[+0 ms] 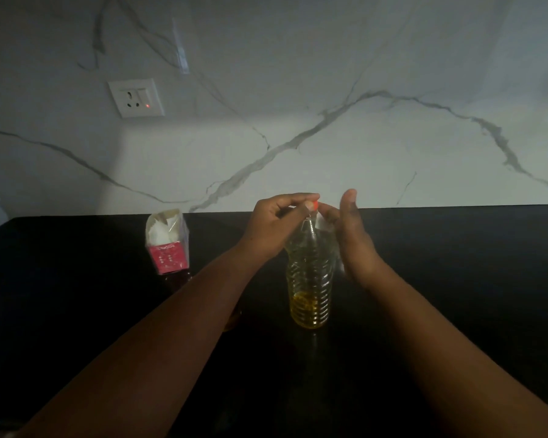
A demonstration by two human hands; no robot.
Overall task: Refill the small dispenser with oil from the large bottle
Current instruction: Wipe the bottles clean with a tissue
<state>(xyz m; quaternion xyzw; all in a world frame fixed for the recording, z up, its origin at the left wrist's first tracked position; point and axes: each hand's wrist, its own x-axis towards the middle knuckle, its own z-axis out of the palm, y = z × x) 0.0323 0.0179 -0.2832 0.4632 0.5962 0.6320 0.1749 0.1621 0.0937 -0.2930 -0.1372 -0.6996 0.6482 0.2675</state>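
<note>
The large clear ribbed bottle (310,279) stands upright on the black counter (440,263), with yellow oil only in its bottom part. My left hand (276,226) reaches over its top and pinches the small red cap (314,204) with fingertips and thumb. My right hand (351,235) is at the bottle's right side, thumb up and fingers fairly straight, touching the neck just below the cap. A small amber-tinted thing (233,322) peeks out from under my left forearm; most of it is hidden and I cannot tell what it is.
An opened pink-and-white packet (168,245) stands on the counter to the left of the bottle. Behind runs a white marble wall with a socket (136,98) whose red light is on. The room is dim.
</note>
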